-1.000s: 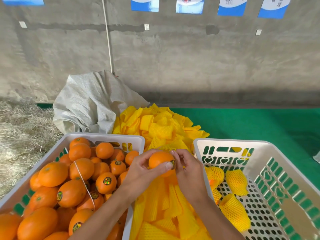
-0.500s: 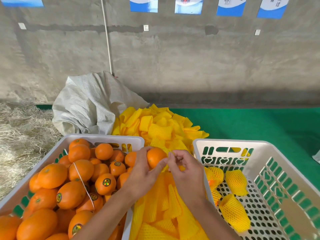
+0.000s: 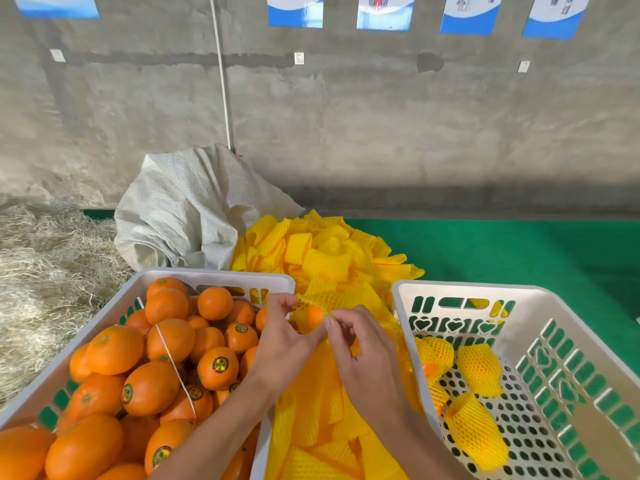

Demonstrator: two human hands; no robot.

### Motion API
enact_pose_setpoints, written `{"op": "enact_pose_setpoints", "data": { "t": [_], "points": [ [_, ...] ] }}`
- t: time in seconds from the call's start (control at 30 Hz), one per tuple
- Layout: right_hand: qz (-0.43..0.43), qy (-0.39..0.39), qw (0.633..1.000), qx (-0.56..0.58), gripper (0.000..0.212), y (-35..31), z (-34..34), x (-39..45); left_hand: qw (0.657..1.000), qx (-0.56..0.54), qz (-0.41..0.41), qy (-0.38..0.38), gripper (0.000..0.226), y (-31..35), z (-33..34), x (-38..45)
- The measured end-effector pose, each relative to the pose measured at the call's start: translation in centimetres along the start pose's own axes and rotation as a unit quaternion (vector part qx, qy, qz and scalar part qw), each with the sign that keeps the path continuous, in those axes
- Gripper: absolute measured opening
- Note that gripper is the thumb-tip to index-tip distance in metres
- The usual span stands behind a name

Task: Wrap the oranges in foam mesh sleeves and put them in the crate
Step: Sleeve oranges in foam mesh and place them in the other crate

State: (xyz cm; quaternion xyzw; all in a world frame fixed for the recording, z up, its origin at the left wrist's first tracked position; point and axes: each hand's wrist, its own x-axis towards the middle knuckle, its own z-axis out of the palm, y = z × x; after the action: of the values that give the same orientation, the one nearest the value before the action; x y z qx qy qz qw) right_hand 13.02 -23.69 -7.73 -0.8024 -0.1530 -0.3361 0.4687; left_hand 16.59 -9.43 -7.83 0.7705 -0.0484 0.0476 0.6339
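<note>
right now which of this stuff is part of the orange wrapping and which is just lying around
In the job:
- orange in a sleeve, held by the left hand and right hand
- left crate of bare oranges
- sleeve pile
- right crate with wrapped oranges

Lying about:
- sack
- straw
- posters
</note>
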Motion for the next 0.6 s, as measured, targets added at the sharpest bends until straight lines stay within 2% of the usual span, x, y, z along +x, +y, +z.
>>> {"op": "enact_pose_setpoints", "data": {
  "t": [0.1, 0.17, 0.27, 0.37, 0.47, 0.53, 0.6],
  "points": [
    [-0.047, -0.027, 0.998, -0.017, 0.021, 0.4, 0.0, 0.0, 0.999, -0.028, 0.014, 0.015, 0.077, -0.3, -0.1, 0.1],
    [-0.041, -0.043, 0.998, -0.002, 0.024, 0.6, -0.2, 0.0, 0.998, -0.035, 0.046, 0.018, 0.072, -0.2, -0.1, 0.2],
    [0.095, -0.013, 0.994, 0.042, 0.044, 0.3, -0.3, -0.1, 0.993, -0.006, 0.108, 0.048, 0.063, 0.1, -0.1, 0.2],
    [0.217, -0.016, 0.976, 0.033, 0.066, 0.5, -0.4, 0.0, 0.985, 0.031, 0.162, 0.057, 0.074, 0.2, -0.2, 0.2],
    [0.260, -0.041, 0.959, 0.107, 0.078, 0.5, 0.2, -0.1, 0.974, 0.087, 0.210, 0.009, 0.075, 0.4, 0.1, 0.0],
    [0.257, -0.012, 0.956, 0.140, 0.074, 0.4, 0.3, 0.1, 0.964, 0.107, 0.240, -0.045, 0.073, 0.8, 0.3, -0.1],
    [0.257, 0.036, 0.957, 0.129, 0.075, 0.7, -0.3, 0.7, 0.962, 0.103, 0.237, -0.087, 0.070, 0.9, 0.0, 0.0]
  ]
}}
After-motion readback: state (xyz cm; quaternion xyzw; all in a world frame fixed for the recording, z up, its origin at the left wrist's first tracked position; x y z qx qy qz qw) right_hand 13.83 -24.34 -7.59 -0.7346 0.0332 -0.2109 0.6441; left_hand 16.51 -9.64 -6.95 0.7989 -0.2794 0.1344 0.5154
